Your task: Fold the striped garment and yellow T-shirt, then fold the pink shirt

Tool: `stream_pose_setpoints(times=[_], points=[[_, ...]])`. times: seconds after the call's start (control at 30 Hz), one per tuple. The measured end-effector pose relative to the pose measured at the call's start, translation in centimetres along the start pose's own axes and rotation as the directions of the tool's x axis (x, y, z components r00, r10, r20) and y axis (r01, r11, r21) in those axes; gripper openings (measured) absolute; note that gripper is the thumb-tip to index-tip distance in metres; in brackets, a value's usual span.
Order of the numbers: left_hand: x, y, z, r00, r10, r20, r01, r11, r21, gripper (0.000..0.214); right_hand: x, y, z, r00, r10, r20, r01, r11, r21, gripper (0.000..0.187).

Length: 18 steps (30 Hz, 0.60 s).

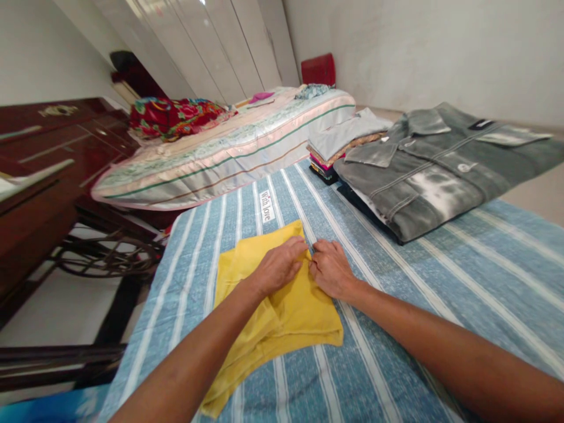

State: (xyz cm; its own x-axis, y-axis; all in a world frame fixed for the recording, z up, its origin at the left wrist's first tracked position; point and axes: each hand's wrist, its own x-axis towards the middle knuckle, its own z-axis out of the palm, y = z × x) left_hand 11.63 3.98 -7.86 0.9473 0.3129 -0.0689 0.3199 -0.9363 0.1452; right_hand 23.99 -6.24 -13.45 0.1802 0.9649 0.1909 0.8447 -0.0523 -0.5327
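Now my left hand (282, 267) and right hand (331, 269) are pinching the right edge of the yellow garment (311, 317) on the striped cloth (180, 294), left of the grey shirt (440, 167); seemingly I'm folding, probably needing to smooth that edge next.

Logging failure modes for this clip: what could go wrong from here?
1. The yellow cloth has the left hand and right hand at its right edge, while its lower-left part lies loose; that part could crease or skew.
2. The stack sits near the far edge of the striped cover; a tug on the cover might topple it.
3. The right arm might brush the grey shirt.
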Motion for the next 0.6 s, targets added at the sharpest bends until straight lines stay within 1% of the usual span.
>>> stream_pose_setpoints(times=[0.07,0.1,0.17,0.23,0.3,0.37,0.4,0.47,0.53,0.6], points=[[-1.6,0.7,-0.1,0.999,-0.044,0.002,0.044,0.999,0.022,0.033,-0.1,0.0,0.0,1.0,0.001,0.013,-0.001,1.0,-0.005,0.026],[-2.6,1.2,-0.3,0.998,-0.061,0.021,0.061,0.998,0.031,0.031,-0.1,0.1,0.0,1.0,0.001,0.015,-0.001,1.0,-0.008,0.027],[-4.8,2.6,-0.7,0.993,-0.08,0.084,0.077,0.996,0.035,0.025,-0.2,0.2,0.1,1.0,-0.003,0.009,0.003,1.0,-0.013,0.027],[-7.2,4.0,-1.2,0.985,-0.085,0.153,0.081,0.996,0.03,0.025,-0.3,0.3,0.3,1.0,-0.012,-0.002,0.012,1.0,-0.02,0.027],[-9.4,5.0,-1.3,0.978,-0.096,0.183,0.09,0.995,0.038,0.033,-0.3,0.5,0.4,1.0,-0.026,-0.013,0.026,0.999,-0.03,0.026],[-11.2,5.6,-1.0,0.976,-0.128,0.175,0.119,0.991,0.062,0.046,-0.5,0.5,0.5,0.999,-0.031,-0.02,0.03,0.999,-0.046,0.025],[-11.8,5.7,-0.8,0.975,-0.154,0.161,0.143,0.987,0.076,0.05,-0.6,0.5,0.5,0.999,-0.028,-0.026,0.026,0.998,-0.057,0.024],[-12.7,5.6,-0.3,0.97,-0.2,0.139,0.19,0.978,0.088,0.051,-1.2,0.4,0.4,0.998,-0.041,-0.057,0.035,0.995,-0.089,0.02],[-13.1,5.4,0.0,0.965,-0.225,0.137,0.216,0.974,0.075,0.045,-1.9,0.0,0.1,0.986,-0.119,-0.116,0.104,0.987,-0.124,0.021],[-13.2,5.2,-0.1,0.962,-0.233,0.144,0.228,0.972,0.052,0.035,-2.9,-0.7,-0.5,0.951,-0.275,-0.143,0.256,0.956,-0.14,0.026]])
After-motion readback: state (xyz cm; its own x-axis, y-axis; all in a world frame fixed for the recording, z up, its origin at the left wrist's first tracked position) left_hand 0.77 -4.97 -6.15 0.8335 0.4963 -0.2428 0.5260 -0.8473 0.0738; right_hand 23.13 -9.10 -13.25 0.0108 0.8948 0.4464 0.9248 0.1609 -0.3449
